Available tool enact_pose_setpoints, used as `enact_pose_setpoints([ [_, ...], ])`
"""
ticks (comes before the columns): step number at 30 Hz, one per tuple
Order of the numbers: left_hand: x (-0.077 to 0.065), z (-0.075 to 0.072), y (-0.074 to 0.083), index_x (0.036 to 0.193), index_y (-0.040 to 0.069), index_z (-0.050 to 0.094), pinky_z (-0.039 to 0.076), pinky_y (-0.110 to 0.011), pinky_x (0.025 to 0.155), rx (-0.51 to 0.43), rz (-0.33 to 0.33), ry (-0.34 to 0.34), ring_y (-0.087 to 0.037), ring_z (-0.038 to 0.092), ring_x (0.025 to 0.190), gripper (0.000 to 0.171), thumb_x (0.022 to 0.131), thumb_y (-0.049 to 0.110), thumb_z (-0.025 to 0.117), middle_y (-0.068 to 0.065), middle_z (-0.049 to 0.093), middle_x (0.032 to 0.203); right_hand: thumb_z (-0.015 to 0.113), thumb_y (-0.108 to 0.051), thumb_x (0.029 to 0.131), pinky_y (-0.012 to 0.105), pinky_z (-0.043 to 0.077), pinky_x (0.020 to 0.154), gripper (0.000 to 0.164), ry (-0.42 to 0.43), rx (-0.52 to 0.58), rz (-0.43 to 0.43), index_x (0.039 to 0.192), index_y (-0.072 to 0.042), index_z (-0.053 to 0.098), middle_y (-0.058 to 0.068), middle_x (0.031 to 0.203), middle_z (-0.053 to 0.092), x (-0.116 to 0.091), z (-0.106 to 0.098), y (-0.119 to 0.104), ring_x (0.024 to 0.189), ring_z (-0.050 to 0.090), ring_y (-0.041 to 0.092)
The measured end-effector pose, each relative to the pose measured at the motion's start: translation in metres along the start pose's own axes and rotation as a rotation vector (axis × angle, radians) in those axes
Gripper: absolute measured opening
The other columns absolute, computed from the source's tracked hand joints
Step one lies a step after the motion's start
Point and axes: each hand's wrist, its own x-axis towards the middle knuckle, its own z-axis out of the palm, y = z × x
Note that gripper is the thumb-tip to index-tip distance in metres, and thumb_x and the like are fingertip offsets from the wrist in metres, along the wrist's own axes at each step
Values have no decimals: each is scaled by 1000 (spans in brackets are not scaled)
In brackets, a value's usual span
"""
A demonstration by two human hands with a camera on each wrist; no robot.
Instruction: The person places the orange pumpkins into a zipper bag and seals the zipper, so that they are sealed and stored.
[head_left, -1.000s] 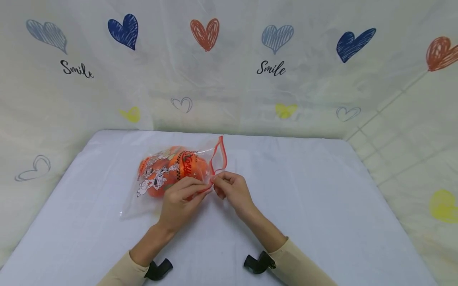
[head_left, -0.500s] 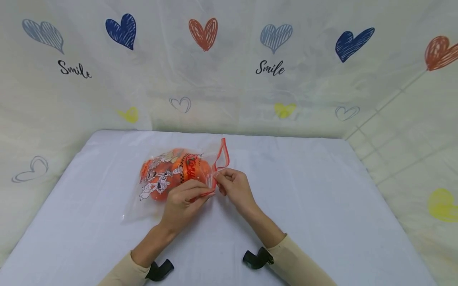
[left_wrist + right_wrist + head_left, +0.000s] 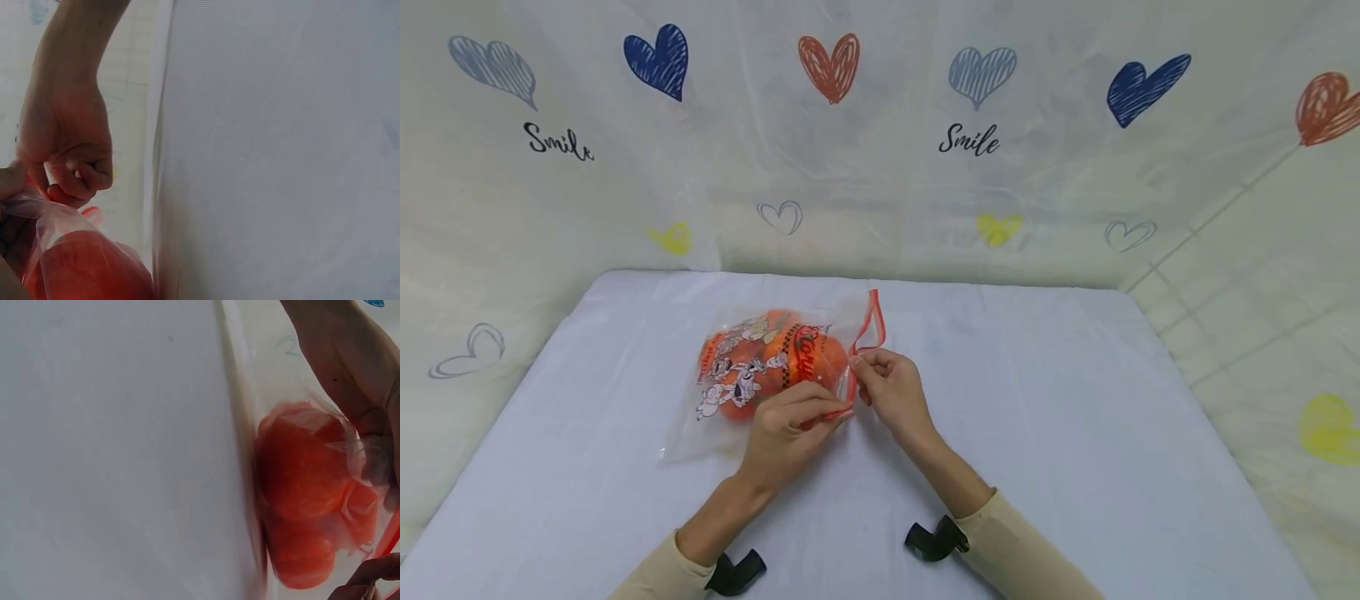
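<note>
A clear zip bag (image 3: 688, 437) with cartoon print lies on the table, its mouth edged by a red strip (image 3: 880, 321). Inside are several round red-orange fruits (image 3: 303, 469) that look like tomatoes, partly covered by the print in the head view. My left hand (image 3: 790, 425) pinches the near end of the red edge between thumb and fingers. Just beyond it, my right hand (image 3: 891, 392) pinches the same edge farther along. Past the right hand, the far part of the mouth gapes in a loop. The left wrist view also shows the right hand (image 3: 69, 137) with its fingers curled.
A white cloth covers the table (image 3: 1037, 400). Behind it hangs a pale curtain (image 3: 880, 167) printed with hearts and "Smile". A black wrist mount (image 3: 737, 573) sits at the left sleeve, and another black mount (image 3: 934, 540) at the right sleeve.
The bag and both hands have shifted slightly to the right. A short stretch of red edge now shows between the hands, which were closer together one second ago.
</note>
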Motion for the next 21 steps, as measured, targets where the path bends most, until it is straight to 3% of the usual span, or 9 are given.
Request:
enact_pose_setpoints([
  [10, -1, 4, -1, 92, 5, 84, 54, -10, 78, -37, 12, -18, -11, 69, 77, 17, 78, -4, 86, -2, 77, 83, 67, -11, 99, 23, 32, 47, 19, 38, 32, -19, 85, 3, 67, 1, 57, 51, 1, 0, 2, 52, 43, 12],
  [14, 1, 0, 1, 95, 9, 83, 53, -11, 81, 15, -30, -77, -10, 69, 83, 17, 80, 5, 88, 1, 77, 88, 68, -13, 99, 22, 36, 49, 20, 17, 21, -18, 88, 4, 68, -1, 58, 52, 4, -1, 4, 53, 45, 11],
  [18, 6, -8, 4, 104, 15, 81, 52, -14, 90, 94, -96, -153, -10, 65, 100, 24, 82, 19, 89, 5, 74, 103, 68, -15, 99, 22, 37, 50, 20, 2, 6, -9, 91, 3, 69, -2, 59, 53, 7, -5, 5, 55, 46, 13],
  [21, 14, -15, 5, 108, 15, 80, 51, -16, 93, 113, -144, -138, -11, 62, 108, 26, 83, 21, 88, 5, 72, 111, 67, -16, 100, 22, 37, 50, 19, -3, 4, -2, 92, 1, 70, -2, 59, 53, 8, -8, 5, 56, 46, 16],
])
